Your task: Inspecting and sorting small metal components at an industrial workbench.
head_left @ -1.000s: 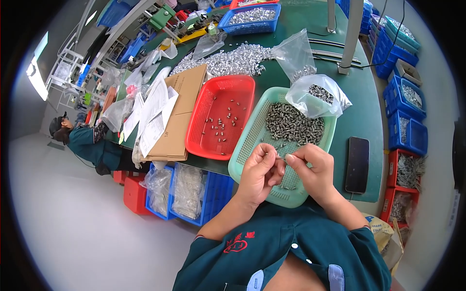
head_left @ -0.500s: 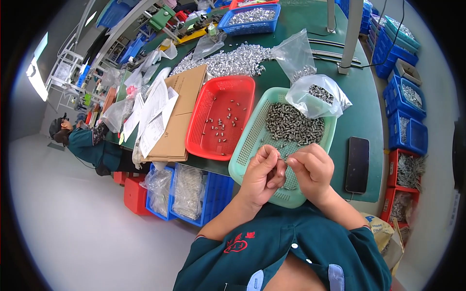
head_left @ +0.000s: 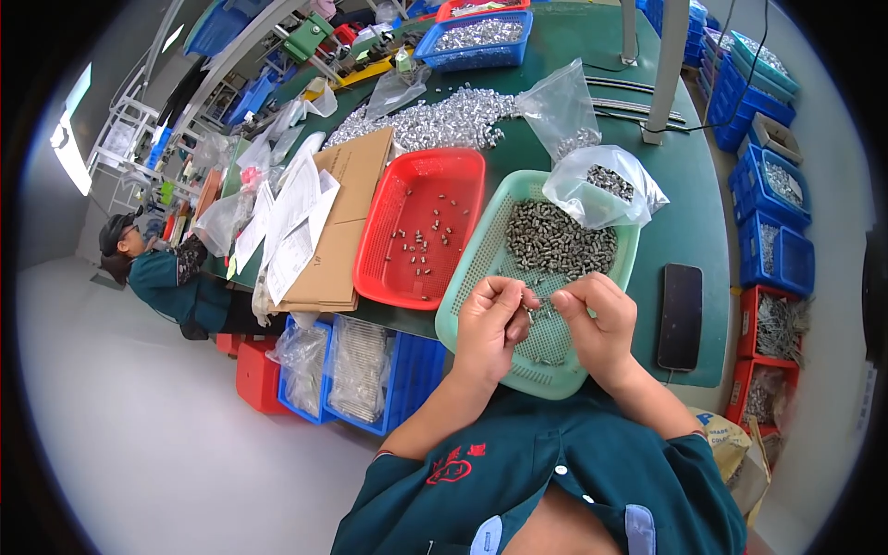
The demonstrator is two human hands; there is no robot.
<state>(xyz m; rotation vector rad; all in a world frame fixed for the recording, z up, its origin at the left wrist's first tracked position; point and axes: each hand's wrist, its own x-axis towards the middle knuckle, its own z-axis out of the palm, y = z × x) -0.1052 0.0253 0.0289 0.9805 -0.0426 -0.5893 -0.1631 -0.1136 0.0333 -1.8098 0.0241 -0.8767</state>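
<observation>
Both of my hands are over the near half of a light green mesh basket (head_left: 447, 314). My left hand (head_left: 492, 324) is closed, thumb against curled fingers; a tiny bit shows at its fingertips, too small to name. Just to its right, my right hand (head_left: 603, 324) has thumb and forefinger pinched together, with whatever they may hold hidden. A small gap separates the two hands. Beyond them in the basket lies a heap of small dark metal cylinders (head_left: 560, 239). Thin small pieces (head_left: 548, 354) are scattered on the basket's floor below my hands.
A red basket (head_left: 396, 199) with scattered metal cylinders stands left, beside cardboard (head_left: 342, 222) with papers. An open plastic bag (head_left: 569, 190) rests on the green basket's far rim. A phone (head_left: 680, 316) lies right. Shiny parts (head_left: 435, 120) are heaped farther back. A co-worker (head_left: 176, 277) is far left.
My hands, whose fingertips were together at a small thing, have drawn slightly apart. The co-worker at the far left has raised their head a little.
</observation>
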